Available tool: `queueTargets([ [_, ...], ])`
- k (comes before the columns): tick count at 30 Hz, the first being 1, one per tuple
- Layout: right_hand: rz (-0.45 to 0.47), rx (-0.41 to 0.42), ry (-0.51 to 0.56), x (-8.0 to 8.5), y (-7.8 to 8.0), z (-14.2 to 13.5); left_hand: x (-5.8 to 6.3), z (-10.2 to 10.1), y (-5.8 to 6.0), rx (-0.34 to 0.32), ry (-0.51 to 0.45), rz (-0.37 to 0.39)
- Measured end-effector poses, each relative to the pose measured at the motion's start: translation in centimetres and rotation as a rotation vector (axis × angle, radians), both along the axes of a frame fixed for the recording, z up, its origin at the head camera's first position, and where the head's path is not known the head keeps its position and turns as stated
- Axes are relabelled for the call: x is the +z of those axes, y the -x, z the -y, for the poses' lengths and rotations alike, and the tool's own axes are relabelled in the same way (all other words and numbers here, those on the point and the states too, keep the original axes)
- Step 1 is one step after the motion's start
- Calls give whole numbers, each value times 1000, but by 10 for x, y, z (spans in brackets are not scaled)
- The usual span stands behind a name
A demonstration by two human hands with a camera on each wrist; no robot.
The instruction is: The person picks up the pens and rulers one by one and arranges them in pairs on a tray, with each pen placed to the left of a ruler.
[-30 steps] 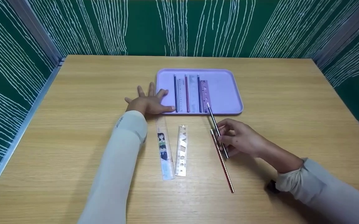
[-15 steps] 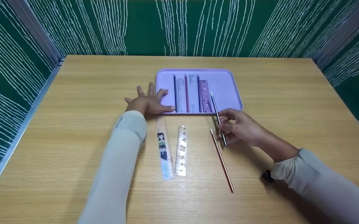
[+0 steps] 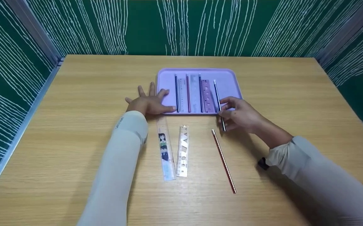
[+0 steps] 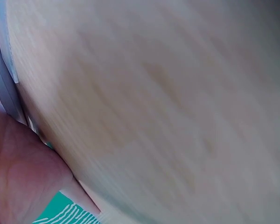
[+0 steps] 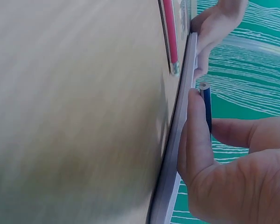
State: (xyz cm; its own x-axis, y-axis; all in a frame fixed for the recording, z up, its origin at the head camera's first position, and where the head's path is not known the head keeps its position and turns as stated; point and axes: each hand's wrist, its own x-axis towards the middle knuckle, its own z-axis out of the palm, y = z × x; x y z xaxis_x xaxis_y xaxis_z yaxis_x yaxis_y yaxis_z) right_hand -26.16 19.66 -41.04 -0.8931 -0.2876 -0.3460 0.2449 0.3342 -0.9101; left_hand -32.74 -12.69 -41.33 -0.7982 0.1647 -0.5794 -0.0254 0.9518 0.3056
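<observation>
My right hand (image 3: 242,115) pinches a dark pencil (image 3: 217,94) between thumb and fingers. The pencil's far end reaches over the purple tray (image 3: 228,78), right of a pink ruler (image 3: 207,97), while its near end sticks out past the tray's front rim. In the right wrist view the dark pencil (image 5: 206,105) stands between thumb and fingers beside the tray edge. With fingers spread, my left hand (image 3: 151,104) rests at the tray's left front corner, its thumb on the rim area. Blurred tabletop and part of the palm (image 4: 28,172) fill the left wrist view.
Inside the tray lie dark pencils (image 3: 177,94), a red pencil (image 3: 188,94) and clear rulers (image 3: 195,94), side by side. On the table in front are a ruler with cartoon figures (image 3: 165,153), a stencil ruler (image 3: 183,150) and a red pencil (image 3: 223,160).
My right hand has moved forward and slightly left, carrying the dark pencil from near the loose red pencil to over the tray's front part. The left hand stays put.
</observation>
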Motion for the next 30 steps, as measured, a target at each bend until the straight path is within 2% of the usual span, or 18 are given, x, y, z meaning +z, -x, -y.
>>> queueTargets([
  [5, -17, -13, -28, 1, 11, 2, 1, 1, -1, -3, 3, -2],
  [14, -27, -90, -93, 2, 33, 8, 0, 1, 0, -2, -7, -2],
  [23, -4, -133, -82, -2, 48, 10, -1, 1, 0, -3, -7, -1],
  [30, -42, -136, -195, -3, 58, 14, 0, 2, 1, -1, -17, 5],
])
